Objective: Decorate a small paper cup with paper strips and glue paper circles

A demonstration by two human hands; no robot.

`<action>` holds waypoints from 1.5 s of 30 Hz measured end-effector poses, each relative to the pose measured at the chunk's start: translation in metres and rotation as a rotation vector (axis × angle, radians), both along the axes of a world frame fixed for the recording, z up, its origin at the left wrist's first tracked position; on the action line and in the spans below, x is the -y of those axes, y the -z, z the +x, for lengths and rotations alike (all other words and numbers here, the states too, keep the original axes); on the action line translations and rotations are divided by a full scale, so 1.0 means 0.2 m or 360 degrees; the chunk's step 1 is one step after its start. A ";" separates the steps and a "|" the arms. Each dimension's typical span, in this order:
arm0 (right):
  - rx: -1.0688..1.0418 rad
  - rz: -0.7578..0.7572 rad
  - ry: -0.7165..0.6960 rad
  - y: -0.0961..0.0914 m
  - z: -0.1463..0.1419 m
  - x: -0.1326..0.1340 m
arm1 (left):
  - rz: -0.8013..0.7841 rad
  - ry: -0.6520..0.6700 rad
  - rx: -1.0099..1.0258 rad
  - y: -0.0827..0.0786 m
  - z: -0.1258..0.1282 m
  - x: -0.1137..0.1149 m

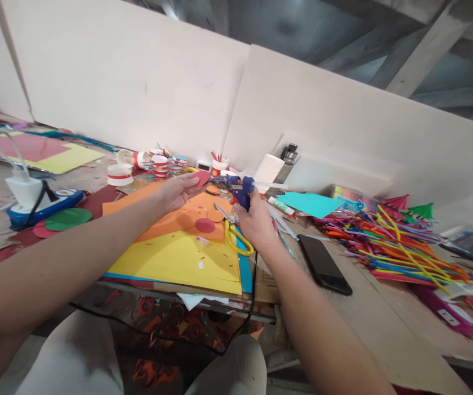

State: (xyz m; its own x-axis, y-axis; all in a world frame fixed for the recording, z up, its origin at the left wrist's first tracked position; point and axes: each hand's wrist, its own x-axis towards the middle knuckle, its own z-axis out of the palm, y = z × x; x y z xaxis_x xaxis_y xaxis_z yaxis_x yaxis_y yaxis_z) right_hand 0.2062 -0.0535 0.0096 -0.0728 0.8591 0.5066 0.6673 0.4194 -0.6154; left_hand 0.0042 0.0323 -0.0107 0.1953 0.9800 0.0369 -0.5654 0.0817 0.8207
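Observation:
My right hand [256, 224] is wrapped round the grip of a blue hot glue gun [238, 189], whose nozzle points left. My left hand [179, 191] is held palm up with a red paper circle [201, 178] pinched at its fingertips, right in front of the nozzle. Under both hands lie stacked orange [166, 216] and yellow paper sheets [179, 260]. On them rest another red circle [205, 225], small orange circles [215, 215] and yellow-handled scissors [236, 241]. The gun's black cord [253, 291] hangs off the table edge.
A black phone [324, 264] lies right of my right hand, beyond it a heap of coloured pipe cleaners [401, 247]. A teal sheet [313, 203], glue stick [281, 206] and white cup stack [268, 170] sit behind. Left: red-and-white paper cups [154, 162], power strip with charger [41, 200], green circle [67, 218].

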 end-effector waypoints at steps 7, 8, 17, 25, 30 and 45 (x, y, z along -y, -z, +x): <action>-0.0008 0.0061 0.0028 0.00 0.00 0.00 | 0.0025 0.0052 -0.0004 0.00 0.00 0.00; 0.0006 0.0047 0.0024 0.00 0.00 0.00 | 0.0030 0.0045 0.0000 0.00 -0.01 0.00; 0.0053 0.0023 -0.0029 0.03 0.00 -0.01 | 0.0060 -0.0032 -0.0033 0.03 -0.01 -0.04; -0.0103 0.0083 -0.0007 0.00 0.00 -0.01 | 0.0029 0.0044 -0.0015 0.00 0.00 0.00; -0.0030 -0.0010 -0.0029 0.02 0.01 -0.01 | 0.0033 -0.0021 0.0022 0.01 -0.01 -0.01; 0.0006 -0.0344 0.0348 0.15 0.25 -0.29 | -0.0004 -0.0077 -0.0084 0.02 0.01 -0.01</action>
